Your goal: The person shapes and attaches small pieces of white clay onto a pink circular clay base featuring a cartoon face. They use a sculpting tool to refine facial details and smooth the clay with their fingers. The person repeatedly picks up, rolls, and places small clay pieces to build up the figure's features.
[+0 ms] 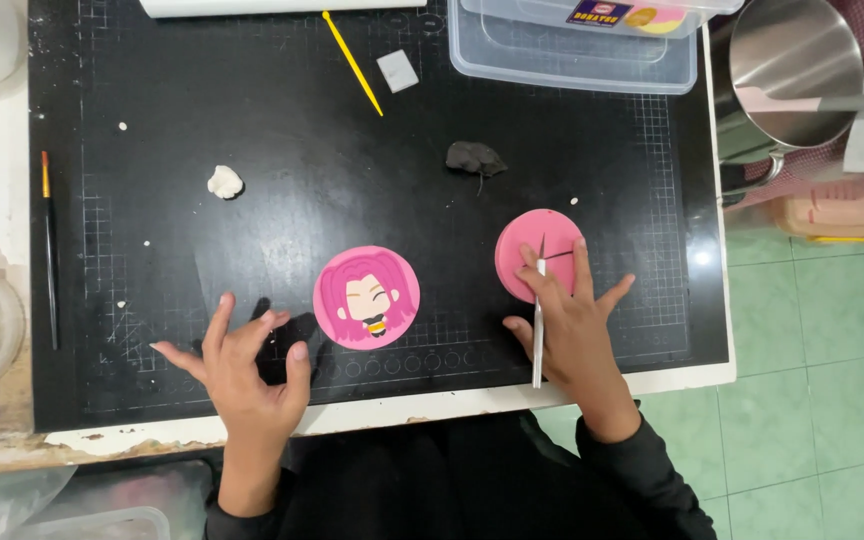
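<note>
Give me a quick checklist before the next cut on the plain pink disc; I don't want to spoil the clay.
1. Tool gripped: ok. The right hand holds the metal tool, tip on the plain disc.
2. Disc flat on the mat: ok.
3. Disc steadied by the other hand: not ok. The left hand is off to the side, fingers spread over the mat, not on it.
4. Character disc out of the tool's way: ok, lying apart.
5. Black clay within reach: ok.
6. Depth of the marks already cut: cannot tell.
</note>
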